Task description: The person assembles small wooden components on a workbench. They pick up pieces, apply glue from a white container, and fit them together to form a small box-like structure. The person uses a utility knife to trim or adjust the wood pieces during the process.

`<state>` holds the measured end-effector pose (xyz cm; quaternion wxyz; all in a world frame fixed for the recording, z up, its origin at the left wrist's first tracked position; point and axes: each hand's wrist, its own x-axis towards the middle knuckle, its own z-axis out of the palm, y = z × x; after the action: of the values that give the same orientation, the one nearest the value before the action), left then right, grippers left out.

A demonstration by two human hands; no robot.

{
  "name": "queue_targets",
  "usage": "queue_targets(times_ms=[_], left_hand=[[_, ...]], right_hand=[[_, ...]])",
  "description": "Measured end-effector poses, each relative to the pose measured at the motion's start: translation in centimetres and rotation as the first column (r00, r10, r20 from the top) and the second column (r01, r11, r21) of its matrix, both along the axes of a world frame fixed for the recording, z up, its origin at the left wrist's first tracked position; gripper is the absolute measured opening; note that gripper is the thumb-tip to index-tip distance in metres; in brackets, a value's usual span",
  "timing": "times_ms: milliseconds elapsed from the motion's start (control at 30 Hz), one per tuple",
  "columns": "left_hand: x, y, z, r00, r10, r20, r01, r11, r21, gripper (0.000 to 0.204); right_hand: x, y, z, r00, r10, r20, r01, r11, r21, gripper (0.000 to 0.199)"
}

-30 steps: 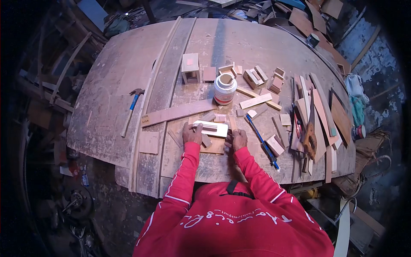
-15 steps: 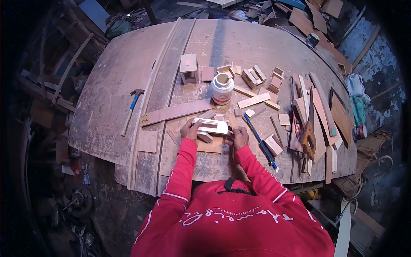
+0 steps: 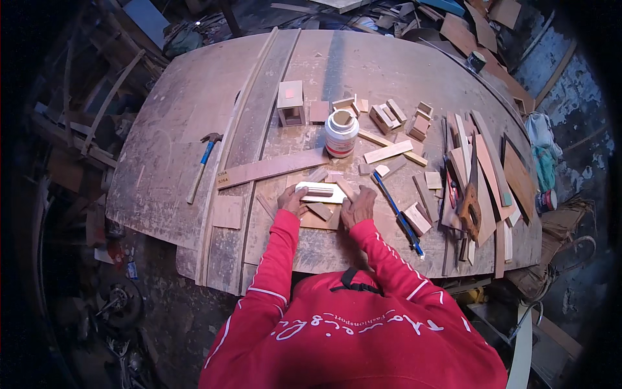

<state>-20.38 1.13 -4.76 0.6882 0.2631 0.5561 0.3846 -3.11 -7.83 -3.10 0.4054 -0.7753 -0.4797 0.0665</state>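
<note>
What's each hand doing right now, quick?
Left hand: gripping the left end of the pale wooden piece.
Right hand: at that piece's right end; grip cannot be told.

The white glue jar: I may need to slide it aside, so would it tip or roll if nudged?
The white glue jar stands upright on the workbench and looks squat, so a low push would probably slide it. Its round body would likely roll if knocked over. Its top looks open, so contents might spill.
</note>
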Motion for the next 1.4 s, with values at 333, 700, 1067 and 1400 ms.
queue_targets(times_ms=[333,700,1067,1400], left_hand=[[0.0,-0.5,0.2,0.998,-0.015,0.067,0.014,1.0,0.013,0.044],[-1.5,-1.1,-1.4,0.952,-0.042,0.303,0.015,0.996,0.09,0.038],[0.3,-2.0,2.0,0.929,-0.001,0.37,-0.077,0.977,0.197,0.043],[1.7,-2.2,5.7,0.904,0.02,0.426,-0.094,0.984,0.153,0.037]], right_hand=[[-3.9,-1.6,0.6,0.865,0.429,0.262,-0.323,0.874,-0.365,0.051],[-3.5,-2.5,1.7,0.792,0.355,-0.496,-0.491,0.854,-0.172,0.047],[-3.2,-2.1,1.5,0.661,0.271,-0.7,-0.365,0.931,0.017,0.043],[-2.7,-1.6,4.2,0.738,0.281,-0.614,-0.233,0.959,0.158,0.036]])
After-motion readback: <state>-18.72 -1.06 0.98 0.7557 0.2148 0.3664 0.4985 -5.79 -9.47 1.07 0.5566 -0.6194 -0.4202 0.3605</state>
